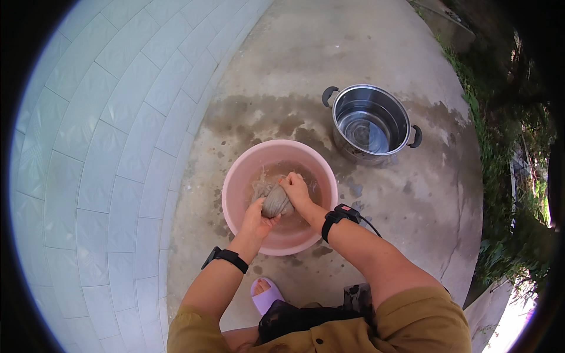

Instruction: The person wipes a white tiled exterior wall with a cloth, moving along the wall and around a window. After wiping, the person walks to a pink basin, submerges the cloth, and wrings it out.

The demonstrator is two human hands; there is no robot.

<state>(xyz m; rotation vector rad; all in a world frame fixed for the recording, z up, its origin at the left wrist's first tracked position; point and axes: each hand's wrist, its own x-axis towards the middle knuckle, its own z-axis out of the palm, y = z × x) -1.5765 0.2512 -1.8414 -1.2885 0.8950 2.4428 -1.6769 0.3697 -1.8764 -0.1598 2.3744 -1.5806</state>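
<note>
A wet greyish-brown cloth [275, 202] is bunched up between my two hands, above the murky water of a round pink basin [233, 217]. My left hand [257, 220] grips its lower left side, thumb uppermost. From the upper right my right hand [296, 189] closes over the cloth, fingers curled round it. Part of the cloth trails into the water at the upper left, where the surface is stirred. Both wrists carry dark straps.
A steel pot [371, 125] with two black handles and some water in it stands beyond the basin to the right. Pale tiles [106, 170] cover the wall at left. Wet patches mark the concrete floor [412, 235]. Plants [500, 194] border it at right. A lilac slipper [266, 296] is near the basin.
</note>
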